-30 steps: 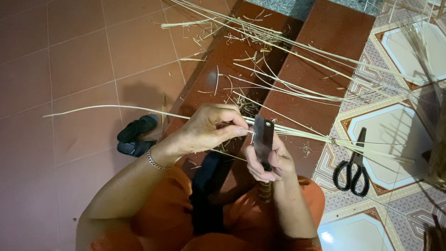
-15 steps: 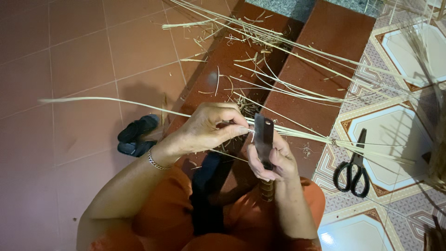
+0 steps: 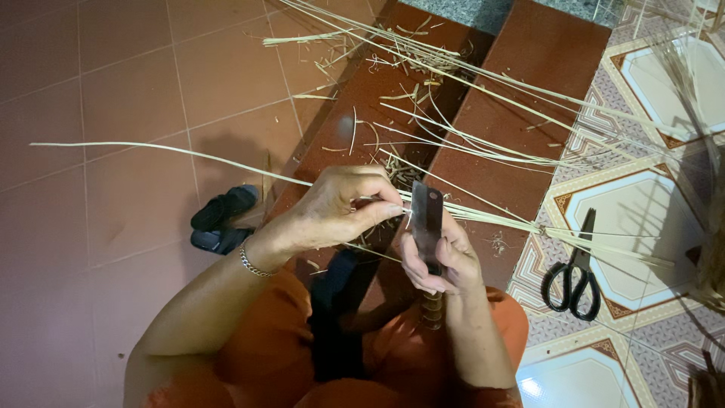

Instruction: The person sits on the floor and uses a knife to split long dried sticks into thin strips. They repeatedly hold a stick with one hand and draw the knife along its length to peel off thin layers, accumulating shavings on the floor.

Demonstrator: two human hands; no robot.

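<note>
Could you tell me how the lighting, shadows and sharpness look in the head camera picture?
In the head view the light is dim and warm; the left hand and the dark flat blade in the right hand are fairly sharp. A soft shadow lies on the red floor tiles under the long strip. The patterned tiles by the scissors look brighter, and the straw at the right edge blurs.

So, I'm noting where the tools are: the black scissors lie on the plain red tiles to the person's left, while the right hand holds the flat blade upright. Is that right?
Not quite. The head view shows the black scissors lying on the patterned tiles to the person's right, not on the plain red tiles to the left. The right hand does hold the flat blade upright.
</note>
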